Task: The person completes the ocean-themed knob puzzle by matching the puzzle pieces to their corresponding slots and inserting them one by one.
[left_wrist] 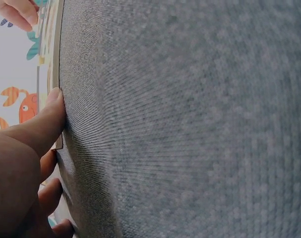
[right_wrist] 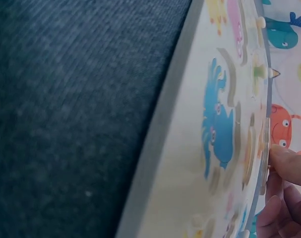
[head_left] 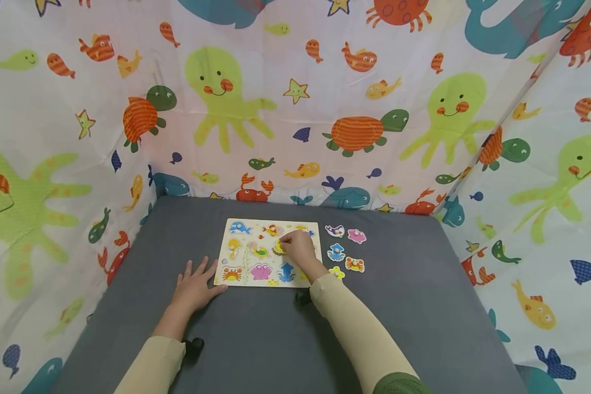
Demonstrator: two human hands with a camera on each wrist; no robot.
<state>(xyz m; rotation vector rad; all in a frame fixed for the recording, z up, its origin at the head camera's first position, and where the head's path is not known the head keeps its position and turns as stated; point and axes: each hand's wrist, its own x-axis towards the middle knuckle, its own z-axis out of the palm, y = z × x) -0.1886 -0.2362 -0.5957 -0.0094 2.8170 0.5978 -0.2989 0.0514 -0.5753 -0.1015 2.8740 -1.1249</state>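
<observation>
A wooden peg puzzle board [head_left: 244,283] with sea-animal shapes lies on the grey table. My left hand [head_left: 195,290] spreads its fingers along the board's left edge. Its thumb presses against the near edge by the lower left corner, as the left wrist view also shows. Over the middle of the board, my right hand [head_left: 299,249] pinches a yellowish puzzle piece [head_left: 278,248]. In the right wrist view this piece [right_wrist: 265,163] appears edge-on between thumb and fingers, close over the board. The fingers partly hide its picture.
Right of the board lie several loose pieces: a purple-and-white one [head_left: 335,231], a pink fish [head_left: 357,236], a blue squid [head_left: 336,252], a crab [head_left: 354,265] and a yellow star [head_left: 337,272]. A sea-animal curtain [head_left: 276,120] encloses the grey table [head_left: 266,339].
</observation>
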